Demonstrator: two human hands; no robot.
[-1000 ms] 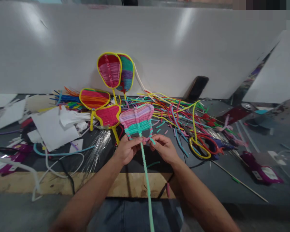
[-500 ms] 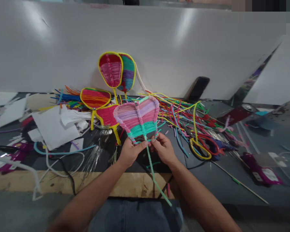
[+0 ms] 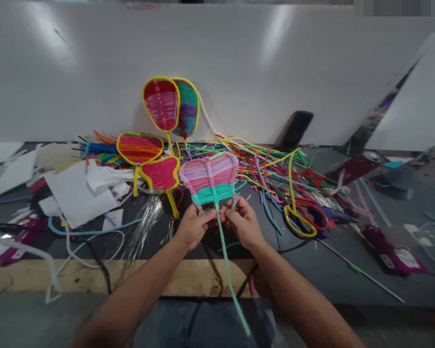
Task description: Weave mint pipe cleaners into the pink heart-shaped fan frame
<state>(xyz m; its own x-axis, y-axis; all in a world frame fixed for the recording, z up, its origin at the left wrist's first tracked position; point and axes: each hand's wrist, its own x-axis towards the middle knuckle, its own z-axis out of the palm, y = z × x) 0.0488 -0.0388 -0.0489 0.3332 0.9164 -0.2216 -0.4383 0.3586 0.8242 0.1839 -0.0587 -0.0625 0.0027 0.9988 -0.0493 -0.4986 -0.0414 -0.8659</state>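
Observation:
Between my hands is a fan-shaped pipe-cleaner craft (image 3: 213, 176), banded in pink, lilac and mint green, with a twisted spine down its middle. From its lower end a long mint-green pipe-cleaner stem (image 3: 227, 270) hangs toward my lap. My left hand (image 3: 194, 226) pinches the lower left of the frame, thumb close to the spine. On the other side, my right hand (image 3: 243, 220) has its fingertips closed on the lower right edge beside the stem. The fingers beneath the craft are partly hidden.
Finished fans (image 3: 162, 104) lean on the white panel behind. Loose pipe cleaners (image 3: 271, 169), yellow-handled scissors (image 3: 299, 222) and a thin stick (image 3: 366, 278) lie right. A phone (image 3: 297, 129) stands against the panel. White paper (image 3: 78, 191) and a purple glue gun (image 3: 393, 253) flank the work.
The craft has tilted and dropped slightly, its top edge now lower. The hanging stem has swung a little left and reaches lower. Both hands keep their pinch, drawn slightly closer together.

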